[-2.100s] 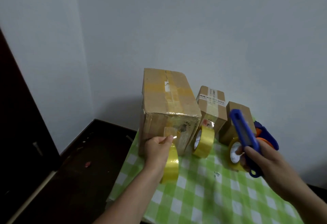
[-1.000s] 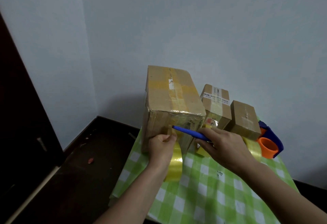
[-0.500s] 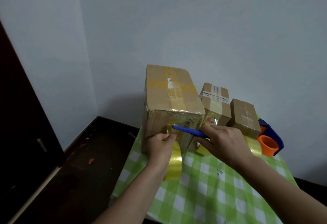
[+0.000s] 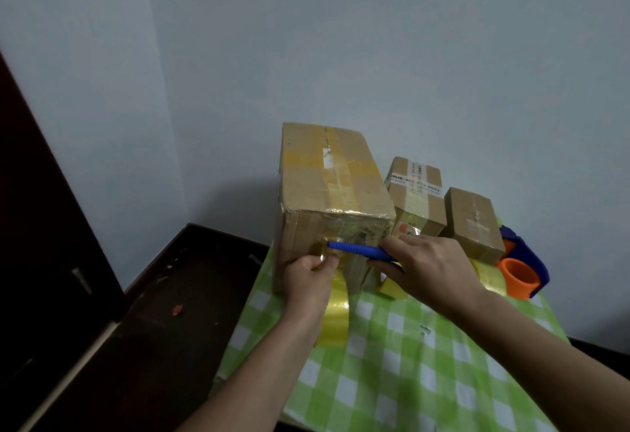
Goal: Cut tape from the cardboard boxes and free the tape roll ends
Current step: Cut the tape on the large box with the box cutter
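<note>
A large taped cardboard box point(image 4: 327, 189) stands at the table's left. My left hand point(image 4: 308, 283) grips a yellow tape roll point(image 4: 335, 312) against the box's front face, thumb pinching the tape strip there. My right hand point(image 4: 426, 271) holds a blue utility knife point(image 4: 358, 250), its tip at the tape just above my left thumb. A medium box point(image 4: 417, 193) and a small box point(image 4: 472, 220) stand to the right. Two more yellow rolls point(image 4: 392, 290) point(image 4: 487, 276) are partly hidden behind my right hand.
A blue and orange tape dispenser point(image 4: 520, 271) lies at the far right behind the small box. The green checked tablecloth point(image 4: 392, 363) covers the table. Its left edge drops to a dark floor point(image 4: 153, 312). A pale wall stands close behind the boxes.
My right hand has brought the blue knife from the right across to the big box's front face, and its tip has crept left over the tape. My left hand has stayed on the roll.
</note>
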